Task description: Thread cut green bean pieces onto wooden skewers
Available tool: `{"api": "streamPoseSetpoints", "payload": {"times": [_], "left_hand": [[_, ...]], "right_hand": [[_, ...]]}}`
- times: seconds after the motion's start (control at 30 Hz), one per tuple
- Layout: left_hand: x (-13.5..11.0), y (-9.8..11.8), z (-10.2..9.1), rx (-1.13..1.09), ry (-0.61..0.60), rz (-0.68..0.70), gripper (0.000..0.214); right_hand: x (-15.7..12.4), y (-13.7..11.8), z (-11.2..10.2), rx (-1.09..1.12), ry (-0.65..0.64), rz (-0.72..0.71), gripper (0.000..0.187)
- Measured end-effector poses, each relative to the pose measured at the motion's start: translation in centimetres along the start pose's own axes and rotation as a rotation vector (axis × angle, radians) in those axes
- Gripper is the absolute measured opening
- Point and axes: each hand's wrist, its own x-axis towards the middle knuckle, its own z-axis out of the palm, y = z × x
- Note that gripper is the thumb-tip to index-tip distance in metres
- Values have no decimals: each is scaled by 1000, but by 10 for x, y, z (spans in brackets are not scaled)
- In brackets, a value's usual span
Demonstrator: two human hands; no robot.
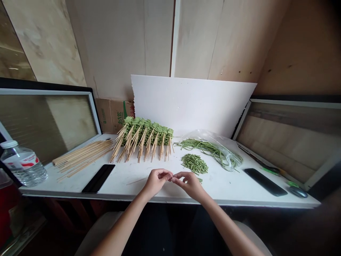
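Observation:
My left hand (pixel 156 183) is closed in a pinch over the front of the white table. A thin bamboo skewer (pixel 136 181) sticks out from it to the left. Fingertip to fingertip with it, my right hand (pixel 189 184) is also pinched; whatever lies between its fingers is hidden. Just beyond my right hand is a pile of short-cut green bean pieces (pixel 195 163), a few of them lying close by the hand. Behind my hands, skewers threaded with green bean pieces (pixel 149 129) are stacked in a long heap, bare stick ends pointing toward me.
Loose bare skewers (pixel 85 154) lie at left, near a black phone (pixel 98 178) and a water bottle (pixel 23 164). Uncut long beans (pixel 205 146) rest in a clear plastic bag at right. Another dark phone (pixel 265 181) and a computer mouse (pixel 298 191) are farther right. A white board (pixel 191 103) stands behind.

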Motion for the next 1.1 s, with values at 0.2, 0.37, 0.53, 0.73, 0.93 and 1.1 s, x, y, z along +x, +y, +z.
{"api": "streamPoseSetpoints", "payload": {"times": [0.2, 0.37, 0.53, 0.73, 0.93, 1.1], "left_hand": [[3, 4, -21, 221, -1, -20, 43], [-1, 1, -74, 612, 69, -93, 22], [-7, -5, -99, 837, 7, -177, 3], [-5, -3, -87, 935, -12, -101, 15], [-3, 25, -73, 845, 34, 35, 17], [-7, 46, -48, 692, 39, 186, 20]], "right_hand": [[12, 6, 1, 69, 99, 29, 35], [16, 15, -13, 134, 257, 106, 40], [12, 14, -20, 140, 261, 161, 42], [4, 9, -19, 301, 283, 208, 44], [-3, 26, -29, 544, 495, 340, 48], [-4, 24, -42, 777, 532, 311, 41]]}}
